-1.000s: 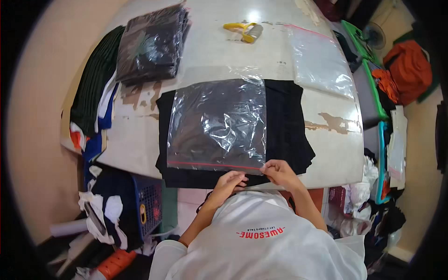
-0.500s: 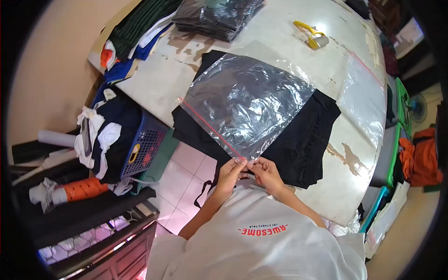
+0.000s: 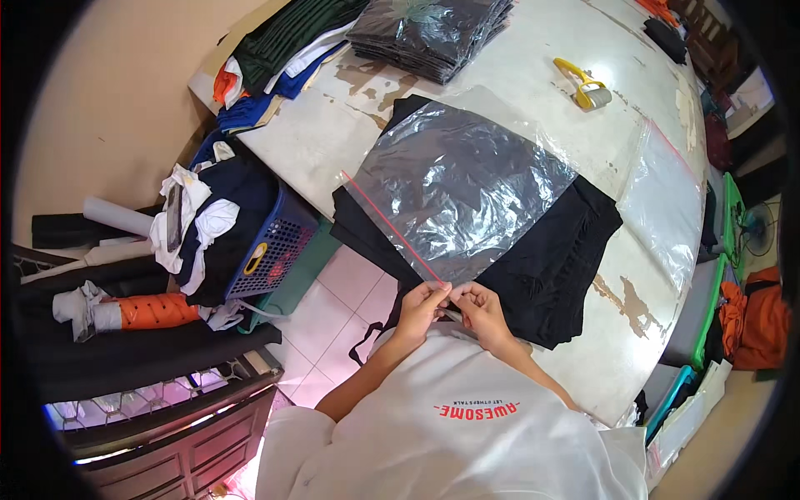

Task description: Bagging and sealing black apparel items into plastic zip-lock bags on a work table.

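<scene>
A clear plastic bag [image 3: 467,192] with a red seal strip along its left edge lies over folded black garments [image 3: 575,250] at the table's near edge. Its near corner, at the end of the red strip, is pinched between the fingertips of my left hand [image 3: 423,312] and my right hand [image 3: 479,312]. Both hands are close together, almost touching, just in front of my white shirt. The fingers hide the very corner of the bag.
On the white, peeling table [image 3: 517,50] are bagged dark garments [image 3: 429,37], a yellow-handled roller [image 3: 583,85] and more clear bags [image 3: 662,200]. Folded clothes [image 3: 292,50] sit at the far left corner. A blue basket [image 3: 279,242] piled with cloth stands left of the table.
The whole view has shifted, so the table and its things appear further right and slightly lower. Both hands keep their pinch on the bag's corner, with small finger movements.
</scene>
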`<state>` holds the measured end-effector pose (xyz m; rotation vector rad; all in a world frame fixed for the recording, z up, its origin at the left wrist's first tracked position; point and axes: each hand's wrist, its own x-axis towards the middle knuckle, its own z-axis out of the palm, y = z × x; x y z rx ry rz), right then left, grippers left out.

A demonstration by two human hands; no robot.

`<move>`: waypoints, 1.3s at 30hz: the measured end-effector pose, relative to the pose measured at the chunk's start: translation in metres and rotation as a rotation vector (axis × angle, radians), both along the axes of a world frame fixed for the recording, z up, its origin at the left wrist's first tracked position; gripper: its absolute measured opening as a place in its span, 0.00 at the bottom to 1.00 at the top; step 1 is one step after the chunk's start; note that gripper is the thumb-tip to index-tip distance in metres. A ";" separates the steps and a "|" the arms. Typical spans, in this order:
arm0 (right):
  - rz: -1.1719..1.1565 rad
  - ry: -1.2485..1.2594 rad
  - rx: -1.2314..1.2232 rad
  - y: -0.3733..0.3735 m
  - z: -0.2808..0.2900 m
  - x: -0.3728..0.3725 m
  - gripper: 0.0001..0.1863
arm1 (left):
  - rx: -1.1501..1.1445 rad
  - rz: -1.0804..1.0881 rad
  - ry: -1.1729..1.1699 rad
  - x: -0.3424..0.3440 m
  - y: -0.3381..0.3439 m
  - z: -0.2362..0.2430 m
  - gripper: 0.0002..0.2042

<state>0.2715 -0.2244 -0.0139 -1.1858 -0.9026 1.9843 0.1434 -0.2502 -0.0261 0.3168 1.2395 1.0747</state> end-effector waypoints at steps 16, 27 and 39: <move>0.050 -0.126 0.063 0.016 0.013 0.019 0.05 | 0.018 0.005 -0.116 -0.026 0.027 0.010 0.19; -0.382 -0.217 0.173 0.018 0.051 0.102 0.06 | 0.068 0.140 -0.194 -0.074 0.059 0.011 0.13; -0.794 -0.362 0.238 0.013 0.042 0.126 0.08 | -0.022 -0.702 0.125 -0.110 0.086 0.025 0.11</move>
